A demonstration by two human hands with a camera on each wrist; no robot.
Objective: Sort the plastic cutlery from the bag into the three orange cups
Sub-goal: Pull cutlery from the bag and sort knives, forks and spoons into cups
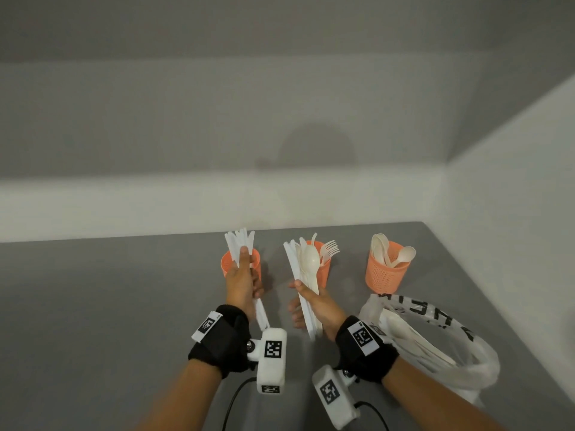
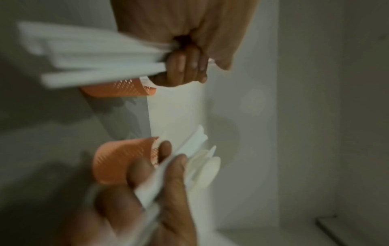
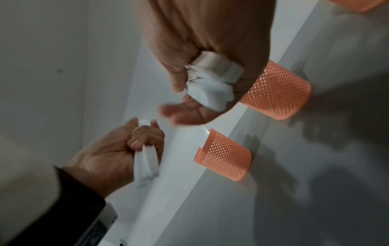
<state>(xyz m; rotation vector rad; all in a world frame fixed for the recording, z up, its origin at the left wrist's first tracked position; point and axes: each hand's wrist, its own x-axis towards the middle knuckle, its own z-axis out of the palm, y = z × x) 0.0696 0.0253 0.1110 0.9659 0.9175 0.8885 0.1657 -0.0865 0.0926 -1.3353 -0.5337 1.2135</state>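
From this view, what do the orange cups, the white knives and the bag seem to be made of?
The orange cups look like matte moulded plastic; their walls are a mesh of small holes. The white knives in the left hand look like thin, stiff, smooth plastic, though blurred. The bag seems thin, glossy plastic film: translucent, crumpled, with black print.

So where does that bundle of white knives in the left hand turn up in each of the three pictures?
Head view: the knife bundle stands upright in the left hand, in front of the leftmost orange cup.
Left wrist view: the bundle fans out blurred across the upper left, above that cup.
Right wrist view: only its handle ends show, lower left, below the fist.
Shared landmark: the leftmost orange cup.
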